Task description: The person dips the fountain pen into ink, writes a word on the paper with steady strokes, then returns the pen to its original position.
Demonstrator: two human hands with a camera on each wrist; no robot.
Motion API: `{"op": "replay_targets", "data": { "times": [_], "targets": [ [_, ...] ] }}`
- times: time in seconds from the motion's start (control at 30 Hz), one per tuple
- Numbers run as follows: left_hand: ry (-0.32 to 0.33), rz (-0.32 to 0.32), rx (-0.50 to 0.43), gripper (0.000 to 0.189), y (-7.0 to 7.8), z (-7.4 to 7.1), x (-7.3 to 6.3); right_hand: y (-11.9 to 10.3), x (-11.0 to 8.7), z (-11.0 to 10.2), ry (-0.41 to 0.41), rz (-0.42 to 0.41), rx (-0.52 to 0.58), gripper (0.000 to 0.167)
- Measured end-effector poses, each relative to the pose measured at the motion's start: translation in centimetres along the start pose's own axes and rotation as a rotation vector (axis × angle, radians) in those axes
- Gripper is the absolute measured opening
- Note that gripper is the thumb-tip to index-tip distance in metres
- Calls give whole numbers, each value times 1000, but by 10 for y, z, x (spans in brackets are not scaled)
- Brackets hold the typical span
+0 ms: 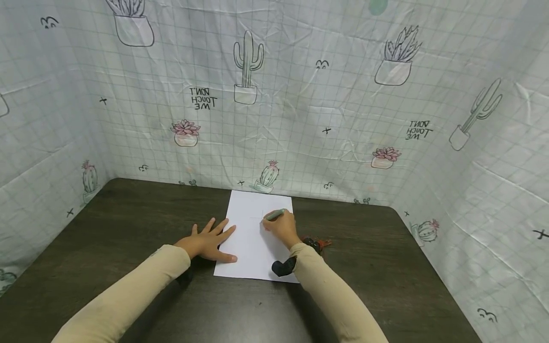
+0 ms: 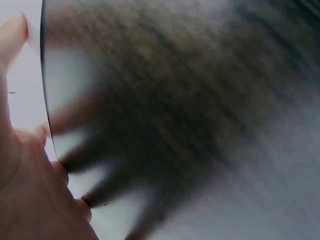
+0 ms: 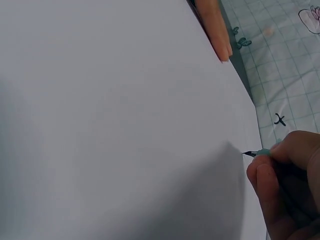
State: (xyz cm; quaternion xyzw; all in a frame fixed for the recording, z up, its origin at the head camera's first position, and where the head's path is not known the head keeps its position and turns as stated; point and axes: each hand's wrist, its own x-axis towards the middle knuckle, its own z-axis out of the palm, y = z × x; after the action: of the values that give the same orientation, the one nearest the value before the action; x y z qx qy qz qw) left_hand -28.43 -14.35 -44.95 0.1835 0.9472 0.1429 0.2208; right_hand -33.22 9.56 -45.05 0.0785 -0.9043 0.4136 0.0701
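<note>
A white sheet of paper (image 1: 246,264) lies on the dark table. My left hand (image 1: 208,243) rests on its left edge, palm down with fingers spread. Over the upper right part of the sheet, my right hand (image 1: 284,231) pinches a grey-green pen (image 1: 274,215) between thumb and fingers. Thin crossed lines (image 1: 256,218) show faintly on the paper near the pen. In the right wrist view, the pen's dark tip (image 3: 248,153) is right at the paper surface. The left wrist view shows the left palm (image 2: 30,185), with much of the frame blurred.
The dark wooden table (image 1: 141,219) extends on both sides of the sheet. Behind it and at the sides hangs a pale gridded cloth (image 1: 291,105) printed with cacti and potted plants. A black wrist strap with a camera (image 1: 283,267) sits by the right wrist, over the paper's lower right.
</note>
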Motion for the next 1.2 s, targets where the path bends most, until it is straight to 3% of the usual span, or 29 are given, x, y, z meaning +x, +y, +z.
{"op": "replay_targets", "data": {
  "times": [0.13,0.47,1.0,1.2],
  "targets": [
    [-9,-6,6,105,2,-2,-2,-3,-5,0,-12,-38,-15,6],
    [-19,-15,25,103,2,0,0,-5,-14,8,-49,0,-34,6],
    [8,-3,27,99,1,-1,-2,-15,-22,15,-90,-44,16,6],
    [11,-5,23,99,3,-1,-3,-17,-17,8,-61,-35,57,8]
  ]
}}
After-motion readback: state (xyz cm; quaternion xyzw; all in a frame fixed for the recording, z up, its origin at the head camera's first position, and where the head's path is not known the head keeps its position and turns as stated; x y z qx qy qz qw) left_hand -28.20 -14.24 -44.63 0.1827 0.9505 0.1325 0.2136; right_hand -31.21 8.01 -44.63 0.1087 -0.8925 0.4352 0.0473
